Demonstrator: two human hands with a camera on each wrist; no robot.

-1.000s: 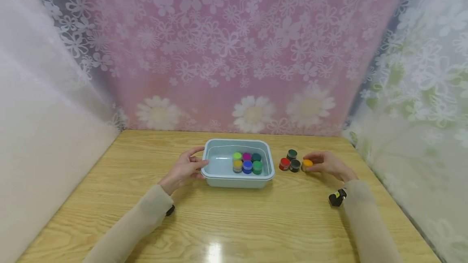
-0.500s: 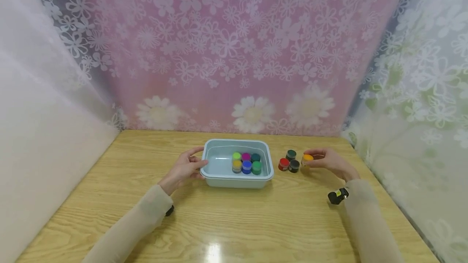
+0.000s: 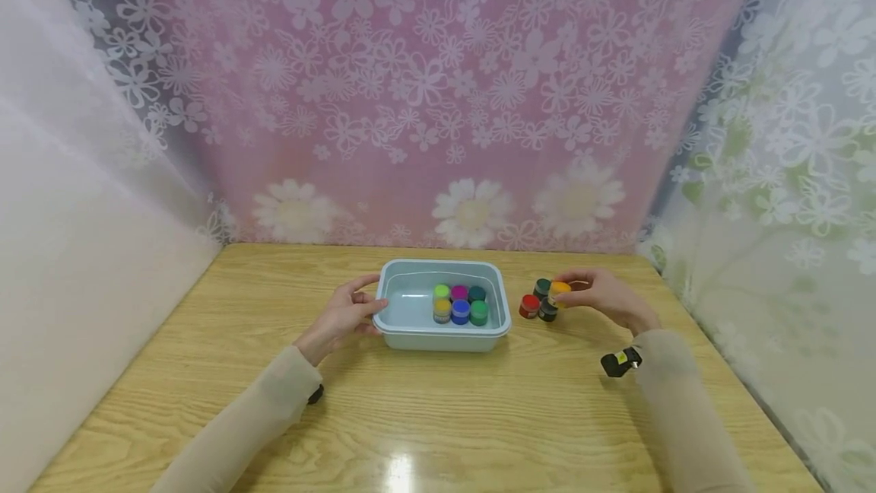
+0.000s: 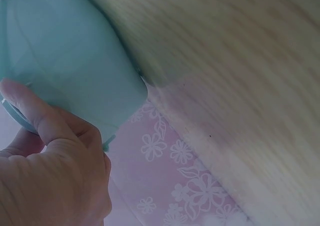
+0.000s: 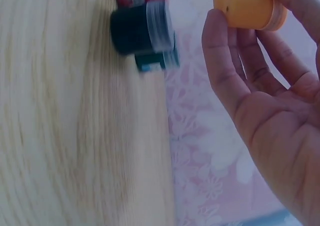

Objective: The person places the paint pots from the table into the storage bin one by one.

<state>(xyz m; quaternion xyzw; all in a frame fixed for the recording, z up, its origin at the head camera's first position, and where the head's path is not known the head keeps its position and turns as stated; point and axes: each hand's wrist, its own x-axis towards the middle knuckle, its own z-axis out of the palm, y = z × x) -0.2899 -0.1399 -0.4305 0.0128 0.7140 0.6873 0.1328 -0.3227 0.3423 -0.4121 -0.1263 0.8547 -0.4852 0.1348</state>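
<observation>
In the head view my left hand grips the left end of a pale blue plastic tub, thumb over the rim. Several small paint jars stand in two rows in the tub's right half, among them a blue jar and a green jar. My right hand pinches an orange paint jar between thumb and fingers; the right wrist view shows that orange jar raised off the table. Just beneath it stand a red jar, a black jar and a dark green jar.
The wooden table reaches back to a pink flowered curtain. Pale cloth hangs along both sides. A black wrist camera sits at the right cuff. The tub's right wall lies between its jars and the loose ones.
My right hand has lifted the orange jar off the table and carried it left, over the black jar. My left hand keeps its hold on the tub.
</observation>
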